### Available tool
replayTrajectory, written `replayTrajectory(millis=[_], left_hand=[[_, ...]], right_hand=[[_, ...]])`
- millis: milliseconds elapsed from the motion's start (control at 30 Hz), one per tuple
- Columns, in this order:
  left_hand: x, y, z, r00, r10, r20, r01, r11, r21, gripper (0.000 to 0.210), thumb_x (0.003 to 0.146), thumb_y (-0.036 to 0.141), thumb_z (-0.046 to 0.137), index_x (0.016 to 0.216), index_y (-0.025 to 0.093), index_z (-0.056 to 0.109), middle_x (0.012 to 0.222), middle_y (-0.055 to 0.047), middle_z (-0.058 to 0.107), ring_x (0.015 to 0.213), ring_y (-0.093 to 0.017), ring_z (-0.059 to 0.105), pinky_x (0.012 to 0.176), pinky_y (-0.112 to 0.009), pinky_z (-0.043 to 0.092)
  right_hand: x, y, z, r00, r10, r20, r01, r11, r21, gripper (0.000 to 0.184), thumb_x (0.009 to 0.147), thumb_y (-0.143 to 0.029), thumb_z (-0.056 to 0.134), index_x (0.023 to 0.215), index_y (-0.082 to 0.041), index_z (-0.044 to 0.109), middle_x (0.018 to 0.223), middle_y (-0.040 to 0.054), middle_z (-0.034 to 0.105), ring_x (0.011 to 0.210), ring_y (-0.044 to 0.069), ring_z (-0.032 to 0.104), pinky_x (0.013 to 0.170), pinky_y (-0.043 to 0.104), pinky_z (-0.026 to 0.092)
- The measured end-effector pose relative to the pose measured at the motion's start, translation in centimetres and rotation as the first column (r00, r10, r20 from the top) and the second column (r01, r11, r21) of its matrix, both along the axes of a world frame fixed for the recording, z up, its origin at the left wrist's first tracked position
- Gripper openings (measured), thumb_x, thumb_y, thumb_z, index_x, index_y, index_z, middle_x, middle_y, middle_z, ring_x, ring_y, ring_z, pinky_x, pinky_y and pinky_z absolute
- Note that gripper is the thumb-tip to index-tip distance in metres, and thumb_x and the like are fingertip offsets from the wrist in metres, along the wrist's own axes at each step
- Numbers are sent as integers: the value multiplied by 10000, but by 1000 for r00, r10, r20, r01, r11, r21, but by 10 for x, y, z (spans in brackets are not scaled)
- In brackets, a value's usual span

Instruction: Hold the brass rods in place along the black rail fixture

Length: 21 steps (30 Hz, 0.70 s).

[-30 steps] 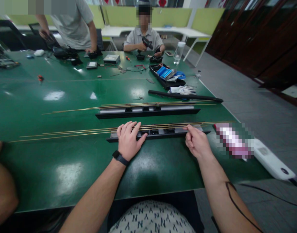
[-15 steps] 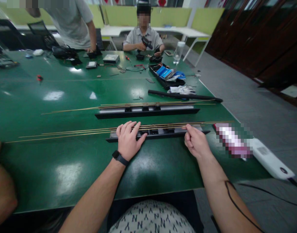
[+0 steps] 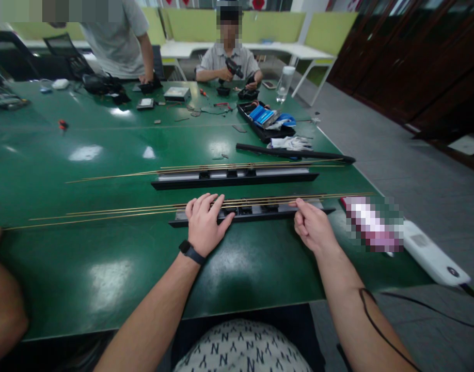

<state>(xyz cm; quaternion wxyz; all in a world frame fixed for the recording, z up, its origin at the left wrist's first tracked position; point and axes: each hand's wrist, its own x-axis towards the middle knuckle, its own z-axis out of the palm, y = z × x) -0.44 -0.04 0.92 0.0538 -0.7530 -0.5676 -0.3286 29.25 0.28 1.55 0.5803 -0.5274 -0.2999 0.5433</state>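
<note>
My left hand [image 3: 206, 219], with a dark watch on its wrist, lies across a long black channel [image 3: 252, 214] on the green table. Its fingers are stretched over several thin brass-coloured rods [image 3: 124, 210], and the thumb rests at the channel's near edge. Toward the channel's right end, my right hand [image 3: 313, 223] is closed, thumb and index finger pinching the end of one thin rod. Dark blocks [image 3: 245, 210] sit inside the channel under the rods. Behind it lies a second black channel [image 3: 237, 181], with more rods along its top.
Another person's arm [image 3: 6, 294] reaches in at the left edge, near the rods' ends. A white power strip [image 3: 434, 253] is at the right. Farther back lie a black tube [image 3: 295, 153], gloves [image 3: 291, 143] and a tray [image 3: 256, 126]. Across the table, a seated person holds a drill [image 3: 234, 67].
</note>
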Motion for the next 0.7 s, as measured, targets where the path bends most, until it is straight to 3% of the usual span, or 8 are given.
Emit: replayTrajectory(millis=[200, 700], left_hand=[[0, 1, -1, 1000, -6, -4, 6, 1000, 1, 460, 962, 489, 658, 1349, 239, 666, 1350, -111, 696, 1343, -318, 567, 1165, -525, 316], [1, 1, -2, 1000, 9, 10, -9, 1000, 4, 481, 951, 511, 672, 1358, 257, 649, 1350, -96, 696, 1349, -306, 560, 1176, -519, 315]], right_hand=[[1, 1, 2, 998, -54, -10, 54, 998, 6, 356, 810, -483, 838, 884, -167, 692, 442, -71, 502, 264, 46, 312, 275, 161, 217], [5, 0, 1, 999, -4, -36, 3, 1000, -26, 353, 771, -446, 883, 897, -153, 730, 451, -62, 501, 271, 44, 319, 273, 157, 235]])
